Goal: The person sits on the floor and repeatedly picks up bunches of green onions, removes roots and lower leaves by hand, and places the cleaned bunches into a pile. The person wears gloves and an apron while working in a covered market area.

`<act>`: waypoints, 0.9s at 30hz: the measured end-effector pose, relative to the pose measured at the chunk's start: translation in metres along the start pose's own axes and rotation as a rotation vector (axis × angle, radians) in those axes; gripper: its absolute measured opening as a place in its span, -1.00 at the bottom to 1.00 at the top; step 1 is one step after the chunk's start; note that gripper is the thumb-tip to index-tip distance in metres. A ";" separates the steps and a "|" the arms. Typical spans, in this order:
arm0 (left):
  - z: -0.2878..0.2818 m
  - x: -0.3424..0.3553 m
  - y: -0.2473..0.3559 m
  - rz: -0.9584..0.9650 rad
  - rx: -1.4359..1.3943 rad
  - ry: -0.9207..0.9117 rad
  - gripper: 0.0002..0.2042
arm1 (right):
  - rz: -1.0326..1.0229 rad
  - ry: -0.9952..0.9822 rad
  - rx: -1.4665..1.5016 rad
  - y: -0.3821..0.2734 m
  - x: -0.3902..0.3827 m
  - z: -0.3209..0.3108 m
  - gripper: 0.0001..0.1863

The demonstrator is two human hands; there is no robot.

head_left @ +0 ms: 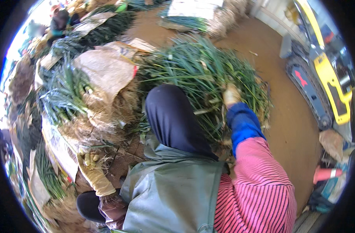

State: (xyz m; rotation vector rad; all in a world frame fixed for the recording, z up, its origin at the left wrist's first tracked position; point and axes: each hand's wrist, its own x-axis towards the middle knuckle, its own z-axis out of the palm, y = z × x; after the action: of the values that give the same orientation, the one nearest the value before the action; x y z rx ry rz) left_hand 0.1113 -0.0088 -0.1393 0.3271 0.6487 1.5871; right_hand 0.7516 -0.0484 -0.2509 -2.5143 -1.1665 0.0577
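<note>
My right hand [232, 96], in a pale glove below a blue cuff, reaches into a broad heap of loose green onion leaves [185, 64] ahead of my knee. Its fingers look closed around some leaves, though they partly hide them. Low on the left, my left hand [89, 160] wears a yellowish glove, its fingers curled in; what they hold, if anything, is hard to make out. Just beyond it lie bundled green onions [65, 97] with shaggy tan roots [96, 124]. A beige sack [103, 68] covers part of them.
More onion bundles [49, 174] are stacked along the left. At the back, another bundle [185, 22] lies under a white sheet. A tracked machine [309, 89] with a yellow frame [333, 85] and an orange cone [325, 174] stand right. Another person [59, 21] is at the far left.
</note>
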 end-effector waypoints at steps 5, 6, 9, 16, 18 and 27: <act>0.030 -0.014 -0.006 0.109 -0.037 0.194 -0.77 | 0.131 -0.028 0.026 0.070 -0.032 0.044 -0.56; 0.029 -0.006 -0.008 0.067 -0.128 -0.053 -0.77 | 0.017 -0.234 -0.463 0.126 -0.020 0.064 -0.52; 0.033 -0.003 -0.009 0.127 -0.130 -0.239 -0.83 | -0.051 -0.826 -0.674 0.073 0.005 0.003 -0.41; 0.047 0.001 -0.028 -0.035 0.004 0.120 -0.76 | -0.617 -0.733 -1.216 -0.184 0.105 -0.082 -0.42; 0.036 0.011 -0.035 -0.084 0.036 0.014 -0.72 | -0.799 -0.464 -0.692 -0.302 0.081 -0.069 -0.61; 0.027 0.025 -0.031 -0.020 -0.012 0.132 -0.69 | -1.283 -0.193 0.050 -0.562 -0.138 0.011 -0.41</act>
State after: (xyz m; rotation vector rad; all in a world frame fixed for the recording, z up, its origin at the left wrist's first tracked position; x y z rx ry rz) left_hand 0.1480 0.0219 -0.1399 0.2073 0.7414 1.6018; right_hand 0.2481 0.1842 -0.0834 -1.3191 -2.5340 -0.0109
